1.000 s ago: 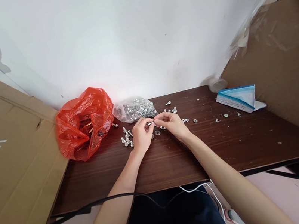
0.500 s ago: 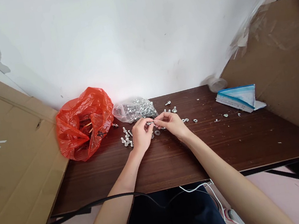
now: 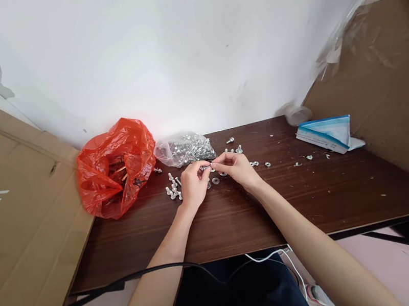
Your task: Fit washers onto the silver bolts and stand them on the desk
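Here, you hold a small bolt [image 3: 206, 168] just in front of the clear bag of hardware [image 3: 184, 149]. Your left hand [image 3: 193, 186] pinches one end and your right hand [image 3: 235, 169] the other, likely to steady so small a piece. A washer [image 3: 215, 180] lies on the tabletop [image 3: 238, 220] nearer you than that bag, loose bolts [image 3: 173, 190] at its near left, and a red bag [image 3: 115, 167] just beside it.

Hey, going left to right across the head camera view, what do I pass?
Left cardboard sheet → red plastic bag → left hand → small bolt, pinched between both hands → right hand → blue-and-white packet → right cardboard panel.
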Action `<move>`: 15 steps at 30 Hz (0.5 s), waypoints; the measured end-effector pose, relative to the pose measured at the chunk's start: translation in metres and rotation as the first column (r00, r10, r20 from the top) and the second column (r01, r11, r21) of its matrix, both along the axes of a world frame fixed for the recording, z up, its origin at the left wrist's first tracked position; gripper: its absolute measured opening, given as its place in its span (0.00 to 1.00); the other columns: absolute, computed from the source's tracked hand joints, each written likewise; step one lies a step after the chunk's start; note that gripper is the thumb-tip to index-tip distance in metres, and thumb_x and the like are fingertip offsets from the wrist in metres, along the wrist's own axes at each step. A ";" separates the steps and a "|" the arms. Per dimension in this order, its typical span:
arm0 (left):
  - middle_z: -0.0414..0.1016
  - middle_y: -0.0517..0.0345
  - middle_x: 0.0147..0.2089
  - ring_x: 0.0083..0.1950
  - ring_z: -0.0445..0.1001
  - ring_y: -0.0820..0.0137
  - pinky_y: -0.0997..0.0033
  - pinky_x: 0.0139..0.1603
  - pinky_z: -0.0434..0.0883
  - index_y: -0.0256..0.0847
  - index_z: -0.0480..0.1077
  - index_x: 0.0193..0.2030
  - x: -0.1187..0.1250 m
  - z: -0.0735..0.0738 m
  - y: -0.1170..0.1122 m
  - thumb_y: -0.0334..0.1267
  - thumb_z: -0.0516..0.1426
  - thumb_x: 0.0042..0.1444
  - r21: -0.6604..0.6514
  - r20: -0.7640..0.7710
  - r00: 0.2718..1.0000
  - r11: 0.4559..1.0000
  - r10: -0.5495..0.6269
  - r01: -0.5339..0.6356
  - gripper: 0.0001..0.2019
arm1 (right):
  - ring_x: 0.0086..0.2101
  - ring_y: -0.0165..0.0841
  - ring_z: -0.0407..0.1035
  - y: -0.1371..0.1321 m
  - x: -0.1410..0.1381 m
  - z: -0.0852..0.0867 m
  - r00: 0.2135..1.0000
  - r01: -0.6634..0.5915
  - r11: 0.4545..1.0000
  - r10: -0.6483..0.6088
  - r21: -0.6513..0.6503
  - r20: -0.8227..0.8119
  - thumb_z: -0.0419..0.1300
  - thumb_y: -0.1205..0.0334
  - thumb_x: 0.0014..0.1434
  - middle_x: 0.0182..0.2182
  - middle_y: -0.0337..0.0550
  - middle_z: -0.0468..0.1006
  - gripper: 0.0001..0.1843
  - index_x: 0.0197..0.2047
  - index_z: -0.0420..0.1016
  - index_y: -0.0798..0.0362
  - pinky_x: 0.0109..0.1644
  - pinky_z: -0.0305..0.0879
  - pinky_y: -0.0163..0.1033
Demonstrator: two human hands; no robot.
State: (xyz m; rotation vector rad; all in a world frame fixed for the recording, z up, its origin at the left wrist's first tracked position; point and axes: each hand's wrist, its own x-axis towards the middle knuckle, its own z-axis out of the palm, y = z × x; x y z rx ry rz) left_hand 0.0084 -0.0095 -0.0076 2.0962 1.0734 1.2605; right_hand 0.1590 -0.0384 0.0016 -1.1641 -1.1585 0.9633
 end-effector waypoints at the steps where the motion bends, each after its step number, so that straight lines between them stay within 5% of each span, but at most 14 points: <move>1: 0.75 0.60 0.31 0.28 0.67 0.76 0.76 0.32 0.65 0.40 0.75 0.38 0.000 0.000 0.000 0.32 0.58 0.56 -0.004 -0.004 1.000 1.000 0.000 0.000 0.05 | 0.27 0.29 0.65 0.000 0.000 0.000 1.000 0.001 1.000 -0.001 0.000 0.002 0.71 0.48 0.41 0.25 0.40 0.76 0.18 0.27 0.76 0.53 0.33 0.62 0.38; 15: 0.78 0.61 0.32 0.26 0.69 0.77 0.77 0.31 0.65 0.40 0.74 0.38 0.001 0.001 -0.002 0.33 0.58 0.57 -0.011 -0.013 1.000 1.000 -0.012 0.012 0.04 | 0.29 0.32 0.69 0.000 0.000 0.001 1.000 -0.011 1.000 0.011 0.009 0.023 0.71 0.47 0.40 0.27 0.42 0.77 0.19 0.28 0.75 0.53 0.36 0.66 0.40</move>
